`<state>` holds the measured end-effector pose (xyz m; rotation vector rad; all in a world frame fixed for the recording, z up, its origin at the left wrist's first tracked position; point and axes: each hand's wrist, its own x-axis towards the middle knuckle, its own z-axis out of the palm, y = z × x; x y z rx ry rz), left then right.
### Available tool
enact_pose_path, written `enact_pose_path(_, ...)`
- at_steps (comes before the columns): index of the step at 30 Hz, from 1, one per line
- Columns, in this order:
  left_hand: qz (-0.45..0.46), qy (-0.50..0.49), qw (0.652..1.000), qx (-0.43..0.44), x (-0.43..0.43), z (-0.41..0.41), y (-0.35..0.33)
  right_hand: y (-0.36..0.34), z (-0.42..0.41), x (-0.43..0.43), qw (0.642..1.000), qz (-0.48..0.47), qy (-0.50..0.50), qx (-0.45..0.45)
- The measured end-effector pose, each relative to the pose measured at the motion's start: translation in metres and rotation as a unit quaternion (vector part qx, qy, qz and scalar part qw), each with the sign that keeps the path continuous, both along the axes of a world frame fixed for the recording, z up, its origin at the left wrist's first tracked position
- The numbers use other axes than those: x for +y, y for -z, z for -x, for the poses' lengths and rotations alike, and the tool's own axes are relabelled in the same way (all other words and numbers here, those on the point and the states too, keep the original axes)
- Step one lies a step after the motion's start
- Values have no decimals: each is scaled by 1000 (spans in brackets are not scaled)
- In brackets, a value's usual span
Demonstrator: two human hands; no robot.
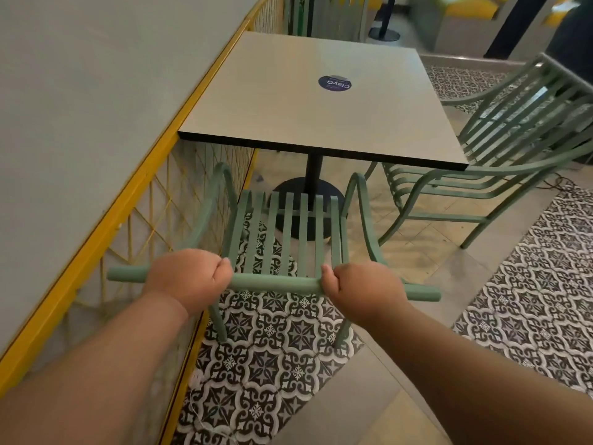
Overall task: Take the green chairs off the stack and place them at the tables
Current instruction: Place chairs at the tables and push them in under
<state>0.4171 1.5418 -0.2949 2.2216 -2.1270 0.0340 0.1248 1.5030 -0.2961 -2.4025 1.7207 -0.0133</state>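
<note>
Patterned tiles [272,348] cover the floor under a square grey worktop [288,101], which stands on a black pedestal [313,170] beside a yellow mesh railing [150,200].

The green chair [282,226] faces the worktop, its seat front just short of the near edge and its armrests rising close below that edge. Both hands are clamped on the chair's top rail [276,283]. The left hand [189,277] grips towards the rail's left end and the right hand [362,287] towards its right end, fingers curled round the bar. Whether the legs rest on the floor or hang just above it I cannot tell.

The step looks like setting the chair in at the worktop. An even push from both hands should keep it square. The left armrest runs close to the railing, so any drift that way may snag the mesh. The armrests may not clear the worktop edge, and the pedestal's round base lies just ahead of the front legs. A second green chair [513,130] sits at the worktop's right side, near the right armrest.

A round dark sticker [334,83] lies on the worktop. The background is blurred, showing yellow patches.
</note>
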Motion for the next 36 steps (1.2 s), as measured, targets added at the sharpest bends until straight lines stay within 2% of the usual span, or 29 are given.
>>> enact_pose_path(8, 3, 2, 1000, -16, -33, -15, 1, 6, -12, -29, 1000, 15, 2, -6)
enact_pose_path(25, -4, -10, 1000, -30, -37, -19, -4, 11, -17, -30, 999, 41, -5, -13)
enact_pose_path(29, -22, -24, 999, -17, -32, -16, -6, 11, -17, -30, 999, 34, -1, -13)
enact_pose_path(33, -62, -44, 996, -44, -28, -4, -21, 2, -15, -27, 1000, 16, -14, -18)
enact_pose_path(36, -32, -47, 998, 19, -18, 8, -33, -9, -10, -25, 999, -21, -25, -33)
